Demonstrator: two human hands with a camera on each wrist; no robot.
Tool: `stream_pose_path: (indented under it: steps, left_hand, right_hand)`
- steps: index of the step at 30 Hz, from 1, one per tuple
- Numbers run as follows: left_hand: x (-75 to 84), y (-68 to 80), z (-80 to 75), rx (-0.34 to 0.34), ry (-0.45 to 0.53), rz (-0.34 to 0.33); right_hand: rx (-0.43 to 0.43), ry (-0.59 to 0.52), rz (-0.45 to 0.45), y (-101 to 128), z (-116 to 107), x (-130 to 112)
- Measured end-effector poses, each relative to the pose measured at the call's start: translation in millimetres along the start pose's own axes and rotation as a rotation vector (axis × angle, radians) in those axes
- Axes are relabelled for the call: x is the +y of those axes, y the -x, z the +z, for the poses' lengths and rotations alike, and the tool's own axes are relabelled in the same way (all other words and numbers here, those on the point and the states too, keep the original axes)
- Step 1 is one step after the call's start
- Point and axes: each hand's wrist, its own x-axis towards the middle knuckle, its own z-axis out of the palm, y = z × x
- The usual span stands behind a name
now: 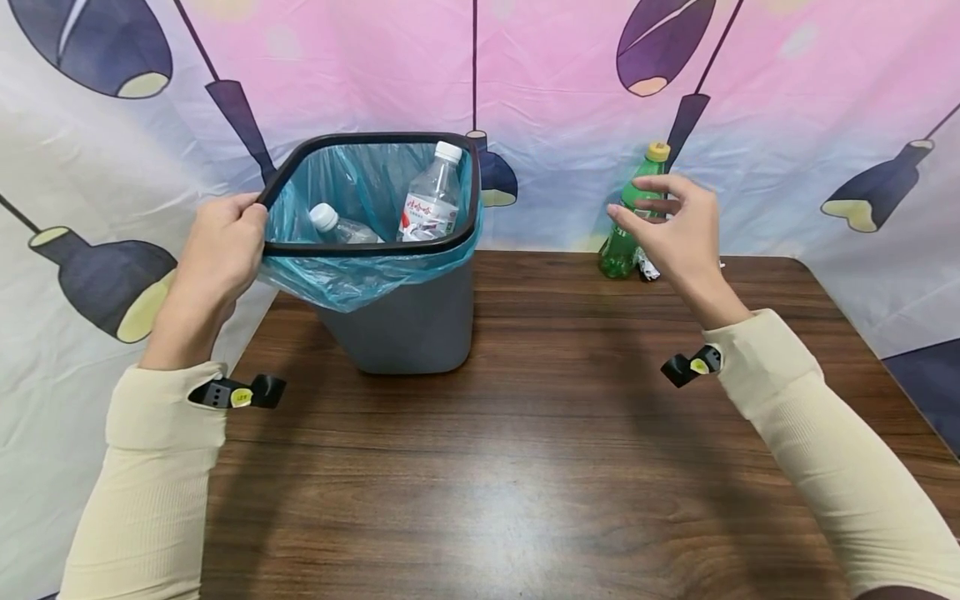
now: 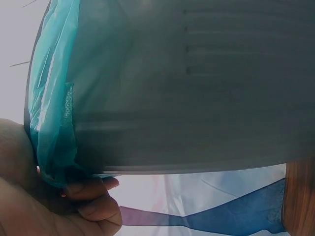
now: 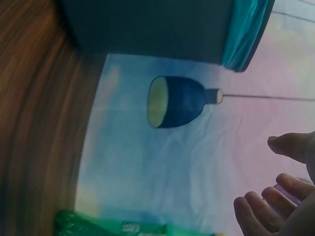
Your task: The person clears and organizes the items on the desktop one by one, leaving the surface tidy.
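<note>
My left hand (image 1: 221, 250) grips the black rim of a grey trash bin (image 1: 405, 325) at its left side. A blue plastic bag (image 1: 322, 282) lines the bin and folds over the rim; in the left wrist view, curled fingers (image 2: 96, 204) lie at the bag's edge. Inside are a clear labelled bottle (image 1: 431, 208), leaning upright, and a second clear bottle (image 1: 347, 229) with a white cap. My right hand (image 1: 682, 229) is raised with parted, loosely bent fingers and holds nothing. It overlaps a green bottle (image 1: 618, 254) with a yellow cap in the head view; the right wrist view shows them apart.
Beside the green bottle's base lies a crumpled silvery wrapper (image 1: 647, 267), partly hidden by the right hand. The brown wooden table (image 1: 495, 433) ends at a patterned fabric backdrop (image 1: 555, 108) behind and at the left.
</note>
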Motion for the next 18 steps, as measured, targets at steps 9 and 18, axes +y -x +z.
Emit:
stream_pose_path:
  steps: [9,18]
  left_hand:
    - [-0.6,0.4,0.9,-0.017,-0.004,0.000]
    - [-0.8,-0.4,-0.7,-0.005,-0.009,0.012]
  right_hand:
    - [-0.001,0.036,0.128,3,-13,35]
    - [0.006,0.109,0.261,-4,-23,64]
